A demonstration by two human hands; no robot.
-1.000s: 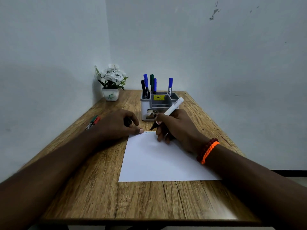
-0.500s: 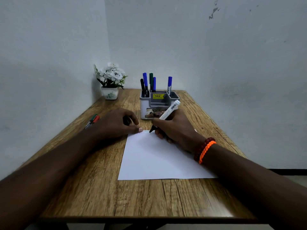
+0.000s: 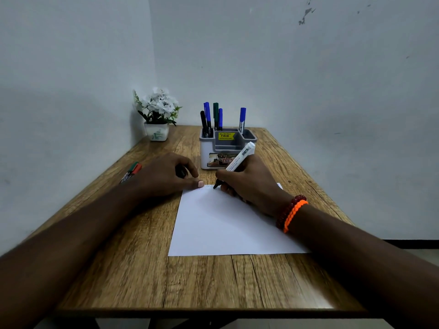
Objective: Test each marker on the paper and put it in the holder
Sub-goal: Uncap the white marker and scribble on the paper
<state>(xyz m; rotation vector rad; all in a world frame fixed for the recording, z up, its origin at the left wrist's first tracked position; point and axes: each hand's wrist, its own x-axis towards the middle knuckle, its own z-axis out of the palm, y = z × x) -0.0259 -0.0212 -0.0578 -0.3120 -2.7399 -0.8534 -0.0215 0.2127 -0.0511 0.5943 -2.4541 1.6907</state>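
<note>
A white sheet of paper [image 3: 228,224] lies on the wooden table [image 3: 142,269]. My right hand [image 3: 251,184] grips a white marker [image 3: 241,156], whose black tip touches the paper's far edge beside faint marks. My left hand [image 3: 166,176] rests at the paper's far left corner, thumb pressing the sheet, fingers curled around a small dark cap [image 3: 182,172]. The grey and white holder [image 3: 206,153] stands just behind both hands, with several blue, green and black markers [image 3: 215,117] upright in it. Two more markers, green-capped and red-capped [image 3: 131,172], lie on the table left of my left hand.
A small white pot of white flowers [image 3: 157,115] stands in the far left corner against the walls. Walls close in the table at the left and back. My right wrist wears red and orange bracelets [image 3: 291,213].
My right hand has shifted the marker a little over the paper's far edge, and faint marks now show there. My left hand stays in place on the corner.
</note>
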